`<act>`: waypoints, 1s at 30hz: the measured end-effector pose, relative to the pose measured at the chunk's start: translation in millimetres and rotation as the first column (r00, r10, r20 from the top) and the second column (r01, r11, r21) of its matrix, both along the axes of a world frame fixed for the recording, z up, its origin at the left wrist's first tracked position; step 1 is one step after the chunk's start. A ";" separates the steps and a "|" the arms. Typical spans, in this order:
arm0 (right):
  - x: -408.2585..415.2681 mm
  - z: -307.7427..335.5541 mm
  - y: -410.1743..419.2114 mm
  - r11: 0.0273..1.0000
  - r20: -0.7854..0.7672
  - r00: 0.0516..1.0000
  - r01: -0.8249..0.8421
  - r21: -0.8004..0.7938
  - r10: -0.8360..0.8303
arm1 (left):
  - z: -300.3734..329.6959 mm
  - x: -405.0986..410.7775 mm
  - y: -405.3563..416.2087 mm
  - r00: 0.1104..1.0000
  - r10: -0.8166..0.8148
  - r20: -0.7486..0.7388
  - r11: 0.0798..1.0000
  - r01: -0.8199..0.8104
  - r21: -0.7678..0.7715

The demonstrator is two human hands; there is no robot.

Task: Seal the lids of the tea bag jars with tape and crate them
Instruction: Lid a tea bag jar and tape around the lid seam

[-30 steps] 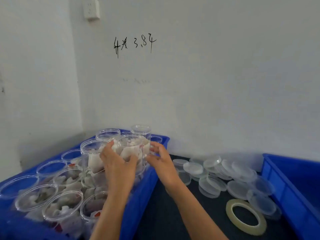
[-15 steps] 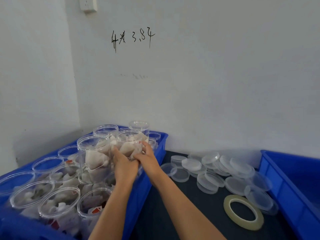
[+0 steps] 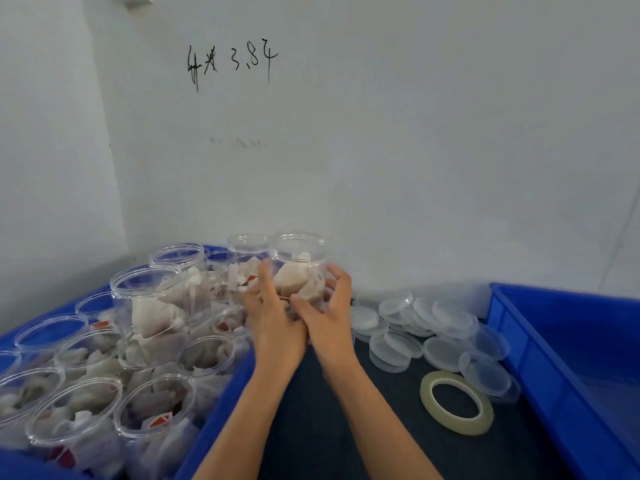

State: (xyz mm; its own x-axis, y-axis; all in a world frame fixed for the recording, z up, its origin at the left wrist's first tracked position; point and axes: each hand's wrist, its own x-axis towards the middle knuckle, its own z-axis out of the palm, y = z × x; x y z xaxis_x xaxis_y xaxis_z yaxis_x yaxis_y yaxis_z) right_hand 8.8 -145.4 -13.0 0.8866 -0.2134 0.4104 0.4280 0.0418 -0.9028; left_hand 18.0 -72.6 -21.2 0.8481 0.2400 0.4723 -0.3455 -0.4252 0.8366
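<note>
Blue crate (image 3: pixel 214 407) at left is full of open jars w/ tea bags. Left hand (image 3: pixel 273 327) & right hand (image 3: pixel 329 317) both grip one jar (image 3: pixel 299 271), upright, mouth up, above the fingers, over crate's right edge.

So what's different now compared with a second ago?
Both hands, left and right, have closed round one open jar of tea bags and lifted it rightward over the crate's edge. The tape roll and loose lids haven't moved.
</note>
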 end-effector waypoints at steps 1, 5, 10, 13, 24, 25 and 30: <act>-6.5 -3.2 -10.2 1.000 0.029 0.999 0.030 0.005 -0.030 | -3.5 -2.5 -10.5 0.999 -0.038 0.012 0.999 0.038 -0.014; -23.9 -31.1 -50.5 0.993 0.056 0.992 0.115 0.025 -0.117 | -29.8 -3.0 -48.5 0.984 -0.176 0.037 0.979 0.179 -0.097; -34.3 -79.8 -84.2 0.972 -0.068 0.970 0.236 0.006 -0.235 | -82.2 5.7 -83.4 0.904 -0.418 -0.093 0.902 0.400 -0.163; -36.0 -104.5 -98.1 0.963 -0.117 0.958 0.268 0.026 -0.263 | -103.4 11.7 -93.1 0.861 -0.486 -0.152 0.870 0.460 -0.176; -32.1 -151.4 -119.5 0.986 -0.186 0.969 0.151 -0.075 -0.163 | -155.8 27.9 -93.8 0.819 -0.554 -0.149 0.825 0.517 -0.227; -30.4 -153.9 -120.8 0.987 -0.183 0.971 0.141 -0.080 -0.154 | -158.6 29.3 -93.5 0.821 -0.555 -0.133 0.823 0.518 -0.234; -22.9 -159.5 -123.4 0.993 -0.197 0.975 0.082 -0.087 -0.098 | -161.3 30.6 -89.9 0.834 -0.539 -0.120 0.832 0.504 -0.233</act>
